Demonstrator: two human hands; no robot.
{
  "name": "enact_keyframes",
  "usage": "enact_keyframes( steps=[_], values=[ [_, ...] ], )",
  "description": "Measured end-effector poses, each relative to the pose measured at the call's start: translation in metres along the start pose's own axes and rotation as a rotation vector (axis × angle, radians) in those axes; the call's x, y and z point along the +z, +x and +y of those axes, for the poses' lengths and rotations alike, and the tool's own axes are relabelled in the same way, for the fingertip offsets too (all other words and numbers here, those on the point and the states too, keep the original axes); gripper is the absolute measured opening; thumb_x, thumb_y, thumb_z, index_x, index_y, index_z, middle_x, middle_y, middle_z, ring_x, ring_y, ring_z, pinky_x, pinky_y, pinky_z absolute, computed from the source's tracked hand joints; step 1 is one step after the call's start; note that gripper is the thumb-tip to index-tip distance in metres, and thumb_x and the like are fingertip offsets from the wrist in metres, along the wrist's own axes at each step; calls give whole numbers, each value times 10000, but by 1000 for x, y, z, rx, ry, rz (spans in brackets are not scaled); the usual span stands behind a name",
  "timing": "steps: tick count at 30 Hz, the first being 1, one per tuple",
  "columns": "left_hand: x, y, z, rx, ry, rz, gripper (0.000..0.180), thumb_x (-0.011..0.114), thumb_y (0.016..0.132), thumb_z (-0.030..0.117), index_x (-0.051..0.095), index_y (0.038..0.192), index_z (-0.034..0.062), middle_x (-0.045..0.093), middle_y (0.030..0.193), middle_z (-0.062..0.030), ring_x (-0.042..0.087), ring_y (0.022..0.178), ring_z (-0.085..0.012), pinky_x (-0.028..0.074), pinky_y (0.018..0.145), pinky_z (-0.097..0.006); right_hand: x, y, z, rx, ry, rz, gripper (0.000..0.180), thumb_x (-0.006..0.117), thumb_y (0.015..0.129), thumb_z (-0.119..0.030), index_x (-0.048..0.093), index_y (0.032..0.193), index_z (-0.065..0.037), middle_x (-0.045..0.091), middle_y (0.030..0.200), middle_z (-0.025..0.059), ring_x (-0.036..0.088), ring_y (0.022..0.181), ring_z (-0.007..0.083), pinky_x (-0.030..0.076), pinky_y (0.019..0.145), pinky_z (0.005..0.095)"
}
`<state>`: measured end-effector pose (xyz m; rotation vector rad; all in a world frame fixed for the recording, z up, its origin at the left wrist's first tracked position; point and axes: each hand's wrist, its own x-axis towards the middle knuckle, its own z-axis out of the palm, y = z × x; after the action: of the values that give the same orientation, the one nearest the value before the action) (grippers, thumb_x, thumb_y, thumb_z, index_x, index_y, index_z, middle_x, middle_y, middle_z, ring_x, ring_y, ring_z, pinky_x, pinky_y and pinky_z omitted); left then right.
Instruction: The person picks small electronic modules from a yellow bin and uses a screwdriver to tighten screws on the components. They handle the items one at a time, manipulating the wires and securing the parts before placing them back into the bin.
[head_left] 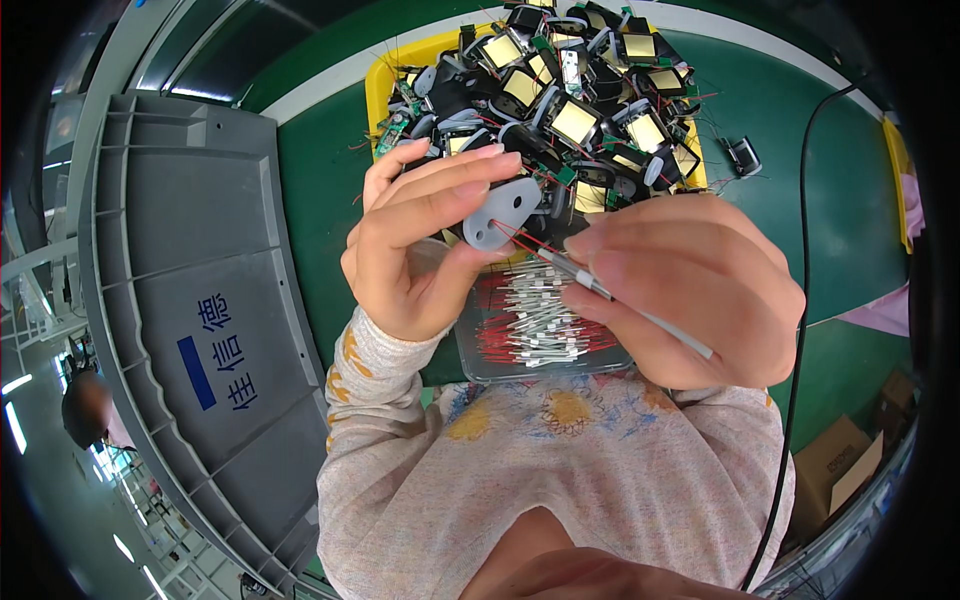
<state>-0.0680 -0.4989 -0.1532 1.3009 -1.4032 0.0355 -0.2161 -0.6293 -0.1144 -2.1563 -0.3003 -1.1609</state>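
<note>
Between the fingertips and thumb of my left hand (pixel 405 240) is a small grey oval plastic cap (pixel 513 205) with several holes, tilted toward me. Thin red wires (pixel 520 236) run from one of its holes toward my right hand (pixel 700 285). That hand pinches a slim silver-grey tool that looks like tweezers (pixel 678 335); its tip is at the wires, beside a small white piece. My fingers cover the tool's middle. Below both hands lies a clear tray (pixel 500 378) of red wires with white ends (pixel 545 315).
Behind my hands, a yellow bin (pixel 376 100) is heaped with black and grey parts (pixel 575 122) trailing wires. One loose black part (pixel 742 157) lies right of it on the green table (pixel 760 240). A grey crate (pixel 190 220) stands left; a black cable (pixel 803 200) hangs right, near cardboard boxes (pixel 835 455).
</note>
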Motion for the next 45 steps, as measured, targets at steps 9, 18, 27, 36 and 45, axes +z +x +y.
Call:
enact_keyframes(
  steps=[9,18,27,36,45],
  values=[
    [0,1,0,15,30,-14,302,638,710,-3,479,961,53,643,941,-154,607,947,-282,320,913,-418,0,0,-1,25,17,-3,364,761,534,26,558,836,43,597,761,141,628,664,284,516,530,316],
    [0,-1,-2,12,13,-34,333,651,700,-1,467,973,52,639,949,-161,606,948,-280,310,916,-422,4,-2,-1,31,4,42,361,763,525,26,574,832,28,603,756,126,626,670,268,512,532,298],
    [0,-3,0,-32,-69,-12,345,660,705,14,460,985,44,634,963,-166,602,959,-272,291,929,-418,5,-3,-3,17,-41,42,340,767,516,18,587,804,7,614,752,114,625,668,258,514,538,292],
    [-1,-2,0,-26,-62,-19,325,660,709,17,483,980,45,633,971,-162,597,968,-275,292,926,-419,3,-1,3,11,57,50,344,772,525,13,575,805,48,613,710,132,633,630,269,507,516,301],
    [0,0,2,-24,-64,-22,333,660,701,7,485,980,52,634,966,-166,598,965,-278,294,927,-419,3,-2,3,22,63,60,351,771,523,19,583,819,45,613,720,131,635,646,267,509,520,303]
  ],
)
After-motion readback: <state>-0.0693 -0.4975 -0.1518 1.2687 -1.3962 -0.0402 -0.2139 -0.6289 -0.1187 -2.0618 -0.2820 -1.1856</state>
